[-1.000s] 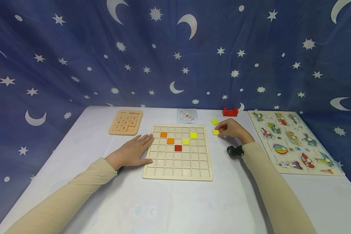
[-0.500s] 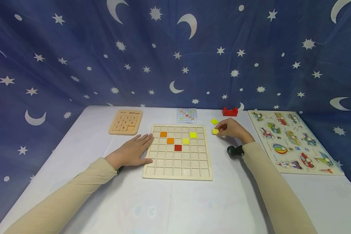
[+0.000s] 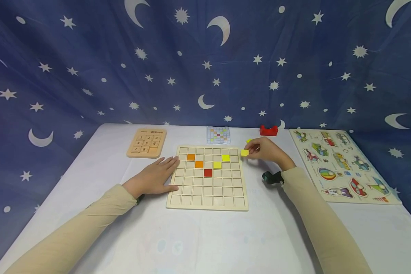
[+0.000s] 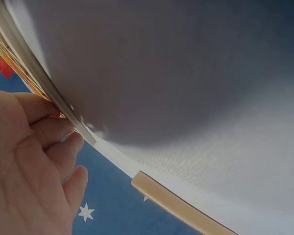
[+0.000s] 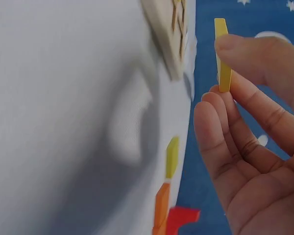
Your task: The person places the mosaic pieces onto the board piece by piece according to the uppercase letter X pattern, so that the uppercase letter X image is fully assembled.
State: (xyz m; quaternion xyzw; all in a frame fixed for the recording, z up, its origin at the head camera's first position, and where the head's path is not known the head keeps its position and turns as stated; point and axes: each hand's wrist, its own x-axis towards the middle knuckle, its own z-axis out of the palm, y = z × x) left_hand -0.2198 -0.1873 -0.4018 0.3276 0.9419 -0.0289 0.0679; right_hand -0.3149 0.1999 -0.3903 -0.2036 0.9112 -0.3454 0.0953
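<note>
A pale wooden grid board (image 3: 207,191) lies in the middle of the table, with two orange tiles, two yellow tiles and a red tile (image 3: 208,172) in its squares. My left hand (image 3: 153,179) rests along the board's left edge, fingers extended. At the board's upper right edge, my right hand (image 3: 268,150) pinches a yellow square tile (image 3: 244,153) between thumb and fingers. The right wrist view shows this tile edge-on and raised off the table. A second yellow tile (image 5: 172,156) stays on the table, mostly hidden behind the hand in the head view.
Beyond the board lies a pattern card (image 3: 218,135). A number puzzle (image 3: 146,143) is at the back left, a red holder (image 3: 268,131) at the back right. A picture puzzle board (image 3: 346,167) covers the right side. Orange pieces (image 5: 161,203) show in the right wrist view.
My right hand has lifted the yellow tile from the table and carried it left to the board's edge. The left hand stays in place.
</note>
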